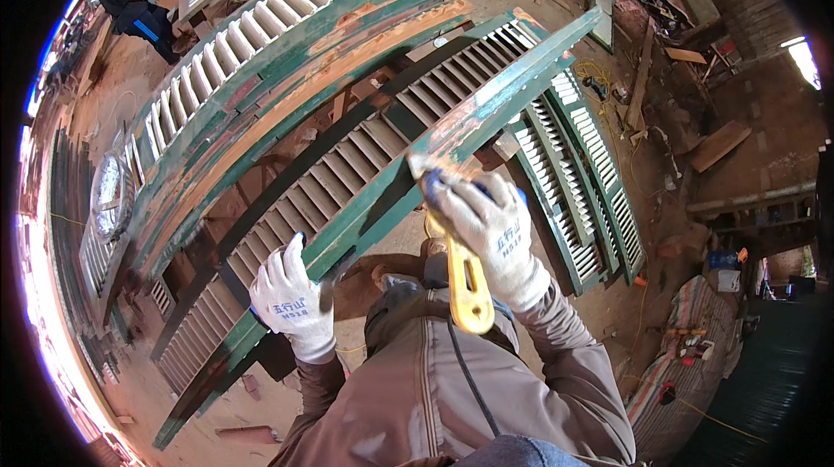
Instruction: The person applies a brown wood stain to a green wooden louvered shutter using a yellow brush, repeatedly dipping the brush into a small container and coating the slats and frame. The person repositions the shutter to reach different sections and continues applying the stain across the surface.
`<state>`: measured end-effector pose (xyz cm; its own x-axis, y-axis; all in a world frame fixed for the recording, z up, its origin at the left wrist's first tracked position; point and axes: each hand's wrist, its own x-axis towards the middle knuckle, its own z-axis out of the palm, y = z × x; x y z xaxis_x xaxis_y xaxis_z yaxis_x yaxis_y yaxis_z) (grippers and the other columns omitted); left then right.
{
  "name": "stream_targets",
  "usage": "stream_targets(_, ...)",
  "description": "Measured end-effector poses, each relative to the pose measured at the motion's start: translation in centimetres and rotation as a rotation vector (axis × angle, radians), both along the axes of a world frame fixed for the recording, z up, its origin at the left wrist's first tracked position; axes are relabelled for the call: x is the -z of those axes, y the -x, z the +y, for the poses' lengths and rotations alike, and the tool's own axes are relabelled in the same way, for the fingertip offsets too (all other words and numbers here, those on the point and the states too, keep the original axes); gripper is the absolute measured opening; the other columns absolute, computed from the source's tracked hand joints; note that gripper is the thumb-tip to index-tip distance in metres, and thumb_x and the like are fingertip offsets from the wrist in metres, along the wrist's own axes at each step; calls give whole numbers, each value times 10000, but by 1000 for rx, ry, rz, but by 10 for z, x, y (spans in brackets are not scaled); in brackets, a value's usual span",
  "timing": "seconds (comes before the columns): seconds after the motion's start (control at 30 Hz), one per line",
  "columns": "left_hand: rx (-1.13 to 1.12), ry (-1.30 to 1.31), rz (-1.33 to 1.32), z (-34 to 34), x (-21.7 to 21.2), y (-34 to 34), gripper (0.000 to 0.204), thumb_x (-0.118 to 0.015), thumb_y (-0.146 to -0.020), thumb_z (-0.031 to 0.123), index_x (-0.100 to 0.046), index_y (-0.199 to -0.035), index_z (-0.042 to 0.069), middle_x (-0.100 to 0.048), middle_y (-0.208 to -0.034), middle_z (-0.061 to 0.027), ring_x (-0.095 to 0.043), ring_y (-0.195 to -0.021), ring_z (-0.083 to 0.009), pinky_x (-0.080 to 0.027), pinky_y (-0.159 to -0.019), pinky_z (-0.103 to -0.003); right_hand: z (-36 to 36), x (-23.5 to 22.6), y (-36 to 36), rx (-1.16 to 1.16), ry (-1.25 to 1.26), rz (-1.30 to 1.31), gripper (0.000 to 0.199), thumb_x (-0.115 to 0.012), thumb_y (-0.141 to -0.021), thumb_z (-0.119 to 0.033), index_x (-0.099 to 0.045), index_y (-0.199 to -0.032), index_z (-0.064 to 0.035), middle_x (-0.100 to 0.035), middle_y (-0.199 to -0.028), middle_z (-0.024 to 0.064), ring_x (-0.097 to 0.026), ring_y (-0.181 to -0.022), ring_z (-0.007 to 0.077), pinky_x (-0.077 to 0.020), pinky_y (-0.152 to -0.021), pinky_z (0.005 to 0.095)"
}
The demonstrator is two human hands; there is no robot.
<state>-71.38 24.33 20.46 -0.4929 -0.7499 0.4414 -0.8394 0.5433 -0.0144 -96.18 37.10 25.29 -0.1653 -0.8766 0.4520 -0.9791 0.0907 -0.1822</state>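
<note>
A long green louvered shutter (347,225) lies slantwise in front of me, its near side rail standing up on edge. My left hand (295,306), in a white knit glove, grips that rail near its lower end, fingers over the top. The gloved right hand (488,228) is closed around a tool with a yellow slotted handle (470,289). The handle points back toward my body. Its head is against the rail and partly hidden by my fingers. Around that spot the green paint is worn to a pale, reddish patch (473,112).
More green shutters (234,111) are stacked at the far left, with others (569,180) leaning at the right. A person (139,6) stands at the upper left. Wood scraps (721,145) and a striped sheet with tools (686,345) lie at the right.
</note>
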Motion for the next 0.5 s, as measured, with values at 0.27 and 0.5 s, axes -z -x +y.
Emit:
stream_targets(0.27, 6, 100, 58, -3, -11, 11, 668, -804, -645, 715, -690, -1043, 191, -626, -848, -1, -640, -774, -228, -486, -666, -396, 18, 45, 54, 127, 275, 120, 442, -814, -711, -217, -750, -1146, -176, -706, -1163, 16, -635, -934, 278, -563, -755, 395)
stream_targets(0.5, 16, 92, 46, -7, -15, 12, 654, -795, -665, 708, -686, -1045, 188, -623, -840, -1, -646, -775, -234, -489, -680, -404, 24, 43, 116, -184, 115, 381, 540, -754, -702, -203, -726, -1236, -284, -663, -1332, -16, -611, -1012, 261, -559, -840, 387)
